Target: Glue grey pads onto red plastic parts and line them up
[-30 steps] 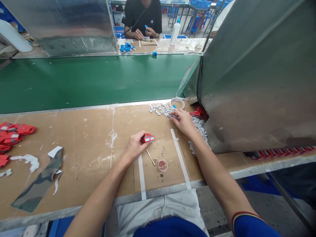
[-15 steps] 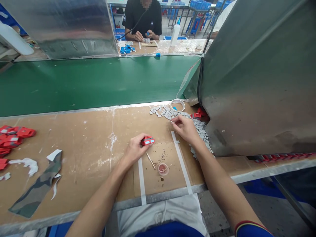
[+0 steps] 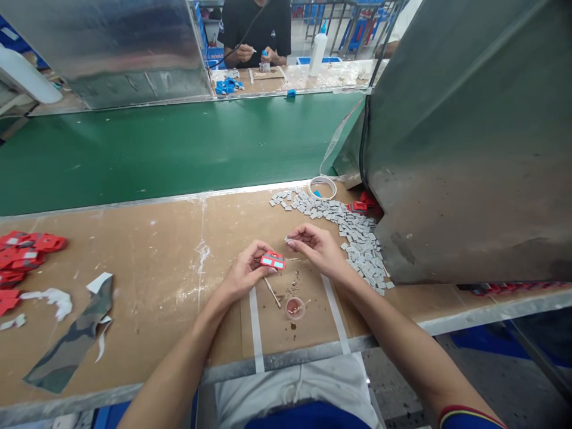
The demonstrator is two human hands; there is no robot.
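Between its thumb and fingers, my left hand (image 3: 245,271) grips a red plastic toy part (image 3: 273,260) with two pale window-like patches facing me. Close to its right, my right hand (image 3: 316,247) pinches a small grey tile (image 3: 288,240), held apart from the red part. Many such grey tiles (image 3: 361,238) lie heaped beyond and to the right of my right hand. Below the hands, a small clear cup of reddish liquid (image 3: 294,308) has a thin stick in it. A wooden stick (image 3: 272,293) rests on the board left of the cup.
A roll of tape (image 3: 322,187) lies by the tile heap. Red parts (image 3: 27,256) and a camouflage strip (image 3: 74,339) are at the left. A green conveyor belt (image 3: 179,149) crosses behind the table; a metal panel (image 3: 469,167) rises at right. A co-worker (image 3: 254,36) sits opposite.
My right hand has moved left and nearer from the tile heap, carrying a grey tile to the red toy part. The red part in my left hand has shifted slightly right and tilted.
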